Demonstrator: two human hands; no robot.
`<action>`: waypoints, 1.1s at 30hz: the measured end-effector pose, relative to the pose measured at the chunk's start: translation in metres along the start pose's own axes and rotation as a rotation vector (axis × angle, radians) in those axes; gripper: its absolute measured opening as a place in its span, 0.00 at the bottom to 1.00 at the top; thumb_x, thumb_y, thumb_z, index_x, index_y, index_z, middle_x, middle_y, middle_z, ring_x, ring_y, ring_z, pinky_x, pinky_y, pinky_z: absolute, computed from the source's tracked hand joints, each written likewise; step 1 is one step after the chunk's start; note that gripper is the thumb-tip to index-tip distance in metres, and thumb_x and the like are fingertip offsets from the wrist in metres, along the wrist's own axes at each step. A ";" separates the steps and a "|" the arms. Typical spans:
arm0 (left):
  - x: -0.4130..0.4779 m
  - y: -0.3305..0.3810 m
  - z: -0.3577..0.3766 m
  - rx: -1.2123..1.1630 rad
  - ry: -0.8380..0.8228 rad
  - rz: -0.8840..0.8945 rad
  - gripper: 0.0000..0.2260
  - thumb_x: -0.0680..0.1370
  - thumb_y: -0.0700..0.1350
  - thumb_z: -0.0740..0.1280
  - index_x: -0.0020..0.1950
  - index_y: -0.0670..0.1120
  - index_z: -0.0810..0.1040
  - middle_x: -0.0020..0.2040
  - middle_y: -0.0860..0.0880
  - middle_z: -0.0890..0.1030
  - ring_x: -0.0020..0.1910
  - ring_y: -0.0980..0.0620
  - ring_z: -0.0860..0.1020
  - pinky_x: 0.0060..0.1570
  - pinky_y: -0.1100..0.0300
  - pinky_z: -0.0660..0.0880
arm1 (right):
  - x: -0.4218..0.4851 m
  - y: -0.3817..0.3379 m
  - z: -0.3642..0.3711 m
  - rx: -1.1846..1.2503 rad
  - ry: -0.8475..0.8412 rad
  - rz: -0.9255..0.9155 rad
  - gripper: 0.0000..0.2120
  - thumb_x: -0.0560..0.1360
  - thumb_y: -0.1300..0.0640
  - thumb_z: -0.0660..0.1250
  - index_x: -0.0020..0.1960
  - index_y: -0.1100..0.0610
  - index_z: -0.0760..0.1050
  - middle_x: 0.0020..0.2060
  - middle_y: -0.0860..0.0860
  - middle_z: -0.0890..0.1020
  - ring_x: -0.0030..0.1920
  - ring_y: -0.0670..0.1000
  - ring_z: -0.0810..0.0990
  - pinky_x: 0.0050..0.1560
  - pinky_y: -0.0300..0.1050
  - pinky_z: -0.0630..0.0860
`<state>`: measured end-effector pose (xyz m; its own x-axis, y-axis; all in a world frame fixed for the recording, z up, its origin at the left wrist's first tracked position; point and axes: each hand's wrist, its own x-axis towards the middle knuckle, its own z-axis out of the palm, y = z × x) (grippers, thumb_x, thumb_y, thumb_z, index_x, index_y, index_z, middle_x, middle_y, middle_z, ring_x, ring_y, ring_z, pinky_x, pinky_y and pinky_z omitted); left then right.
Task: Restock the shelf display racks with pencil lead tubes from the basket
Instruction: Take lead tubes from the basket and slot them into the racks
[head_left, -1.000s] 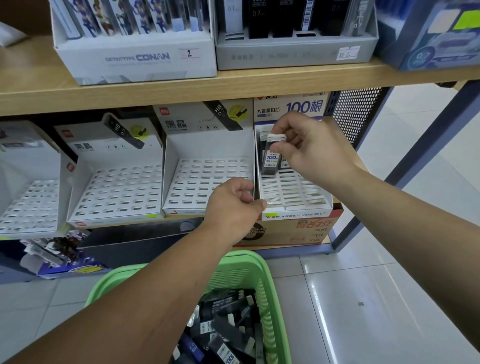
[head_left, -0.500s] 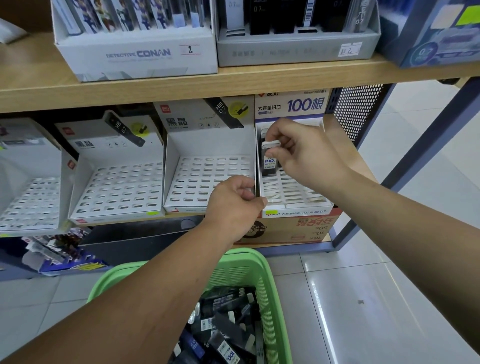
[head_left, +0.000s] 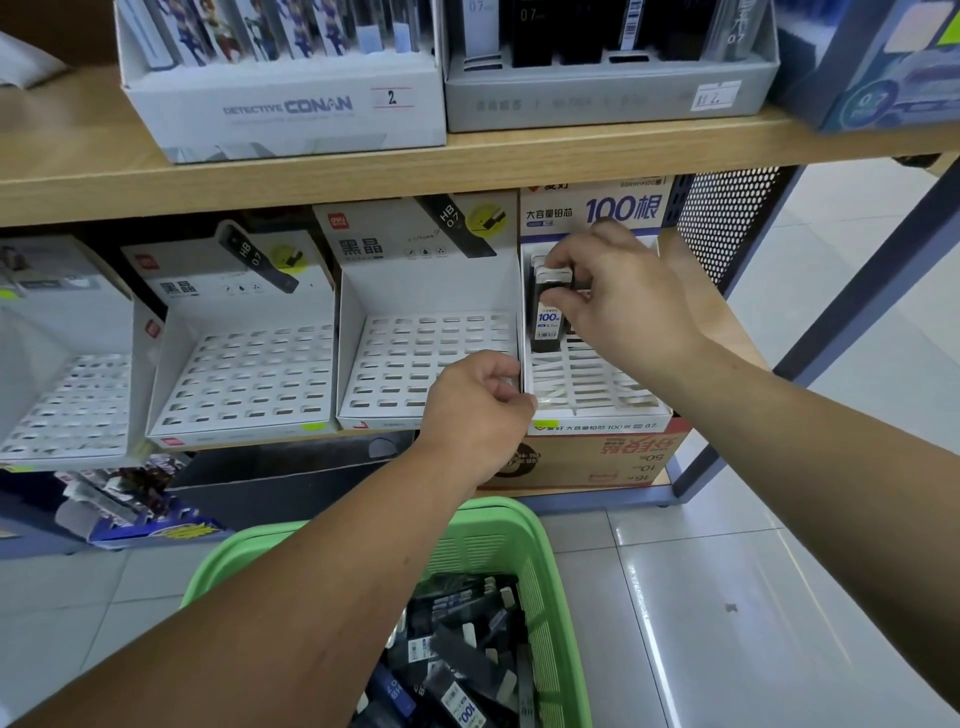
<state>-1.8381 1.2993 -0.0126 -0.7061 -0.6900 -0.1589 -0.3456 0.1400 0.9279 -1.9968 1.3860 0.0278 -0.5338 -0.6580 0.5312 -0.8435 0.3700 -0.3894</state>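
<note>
My right hand (head_left: 618, 296) pinches a black pencil lead tube (head_left: 546, 319) with a white cap, standing upright in a back-left slot of the rightmost white display rack (head_left: 597, 384). More tubes stand behind it, partly hidden by my fingers. My left hand (head_left: 478, 410) grips the left front wall of that rack, fingers curled over its edge. A green basket (head_left: 524, 540) below holds several dark lead tubes (head_left: 457, 665) in a loose pile.
Three slotted white racks (head_left: 244, 379) stand to the left on the lower shelf. A wooden shelf (head_left: 311, 176) above carries a Conan box (head_left: 283, 111) and a grey box (head_left: 608, 98). An orange carton (head_left: 608, 457) sits under the right rack. Tiled floor (head_left: 753, 597) lies to the right.
My right hand lowered the tube from above the rack down into a back slot. My left hand stayed on the rack's wall.
</note>
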 end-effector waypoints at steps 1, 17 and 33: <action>0.000 0.000 0.000 0.000 0.000 0.003 0.11 0.76 0.39 0.76 0.53 0.53 0.81 0.41 0.53 0.81 0.34 0.59 0.80 0.51 0.55 0.83 | 0.000 0.000 0.001 0.001 -0.008 0.008 0.14 0.73 0.56 0.76 0.57 0.52 0.79 0.47 0.41 0.70 0.44 0.47 0.74 0.44 0.46 0.74; -0.017 0.013 -0.032 0.078 -0.044 0.046 0.15 0.77 0.42 0.75 0.63 0.49 0.80 0.47 0.51 0.85 0.41 0.56 0.81 0.44 0.67 0.77 | -0.020 -0.023 -0.028 -0.151 -0.027 -0.036 0.14 0.77 0.44 0.71 0.59 0.49 0.77 0.42 0.43 0.80 0.40 0.45 0.75 0.48 0.46 0.62; -0.132 -0.164 -0.132 0.535 -0.316 -0.188 0.14 0.78 0.42 0.72 0.63 0.49 0.80 0.53 0.52 0.82 0.48 0.54 0.81 0.44 0.62 0.78 | -0.186 -0.130 0.070 0.160 -1.348 0.219 0.14 0.76 0.39 0.72 0.52 0.49 0.80 0.48 0.46 0.83 0.48 0.48 0.82 0.50 0.47 0.82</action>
<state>-1.6062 1.2735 -0.0990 -0.7233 -0.5063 -0.4696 -0.6835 0.4276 0.5916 -1.7841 1.4148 -0.0728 -0.1057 -0.7519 -0.6507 -0.6854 0.5292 -0.5001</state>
